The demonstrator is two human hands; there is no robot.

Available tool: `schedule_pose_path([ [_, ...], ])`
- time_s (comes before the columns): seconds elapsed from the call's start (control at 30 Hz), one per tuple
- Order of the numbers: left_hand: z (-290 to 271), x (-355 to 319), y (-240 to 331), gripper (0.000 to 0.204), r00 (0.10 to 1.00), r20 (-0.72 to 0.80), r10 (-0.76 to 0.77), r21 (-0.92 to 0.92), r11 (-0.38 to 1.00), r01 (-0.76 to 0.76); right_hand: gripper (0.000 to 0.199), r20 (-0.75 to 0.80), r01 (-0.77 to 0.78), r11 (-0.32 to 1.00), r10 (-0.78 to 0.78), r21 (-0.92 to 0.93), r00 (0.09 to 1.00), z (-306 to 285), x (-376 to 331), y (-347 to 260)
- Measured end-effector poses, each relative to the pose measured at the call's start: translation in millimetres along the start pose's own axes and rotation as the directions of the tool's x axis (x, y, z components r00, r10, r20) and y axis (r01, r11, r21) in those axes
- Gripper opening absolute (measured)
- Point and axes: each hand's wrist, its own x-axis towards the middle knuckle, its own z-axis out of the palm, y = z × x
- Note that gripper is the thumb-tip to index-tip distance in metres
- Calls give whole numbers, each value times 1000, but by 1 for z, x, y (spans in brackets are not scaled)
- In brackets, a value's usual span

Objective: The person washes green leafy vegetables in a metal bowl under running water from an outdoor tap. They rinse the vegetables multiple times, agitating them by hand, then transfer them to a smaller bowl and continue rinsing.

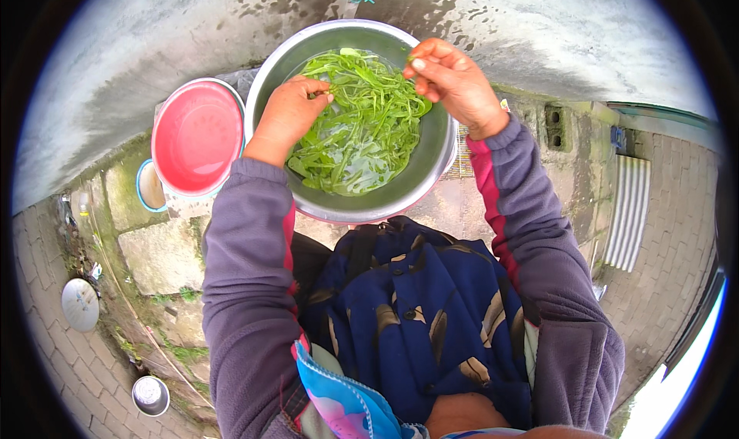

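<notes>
Two hands work over a single vessel, seen from above. Concrete wall [192, 23]: grey, rough, water-stained, curving across the upper field. Paved ground [677, 208]: small rectangular bricks on both sides, with a mossy stone ledge [162, 254] between the ground and the wall. Steel basin [431, 158]: large, round, smooth and reflective, resting in front of the person's lap; it holds shallow water and the leafy greens [358, 131], long thin stems with narrow bright-green leaves, lying in a loose wet tangle across the basin's floor. Pink bowl [196, 135]: round, matt plastic, just beside the basin on the person's left, its rim touching or nearly touching the basin's rim. Small white-and-blue bowl [150, 185]: partly tucked beneath the pink one. Left hand [289, 112]: curled inward over the near-left part of the basin, fingertips pinched together on a few stems at the edge of the tangle. Right hand [450, 77]: raised over the basin's far-right rim, thumb and forefinger closed on a short piece of green stem, the remaining fingers folded loosely beneath. Both sleeves are soft purple-grey fleece with a pink seam stripe. Two small round metal lids or tins [81, 304] lie well apart on the bricks at lower left.
</notes>
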Motion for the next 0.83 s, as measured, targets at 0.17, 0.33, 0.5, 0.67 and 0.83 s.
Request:
schedule_pose_path([
  [0.17, -14, -1, -3, 34, 993, -113, 27, 118, 993, -13, 31, -533, -397, 672, 4, -625, 846, -120, -48, -24],
  [0.33, -25, -6, 1, 27, 988, -147, -55, 300, 949, 97, 32, -464, -475, -14, -186, -880, 866, -109, -67, -17],
  [0.5, -32, -6, 5, 23, 992, -108, -62, 315, 944, 94, 20, -87, -22, 377, -156, -926, 984, -20, -21, 6],
  [0.67, -25, -10, -6, 25, 990, -115, 84, 299, 953, -46, 20, 314, 297, 260, 24, -919, 949, 69, 22, 65],
  [0.83, -28, -10, -4, 27, 995, -56, -87, 231, 968, 98, 26, 219, 197, 175, 115, -965, 969, 83, 49, 99],
])
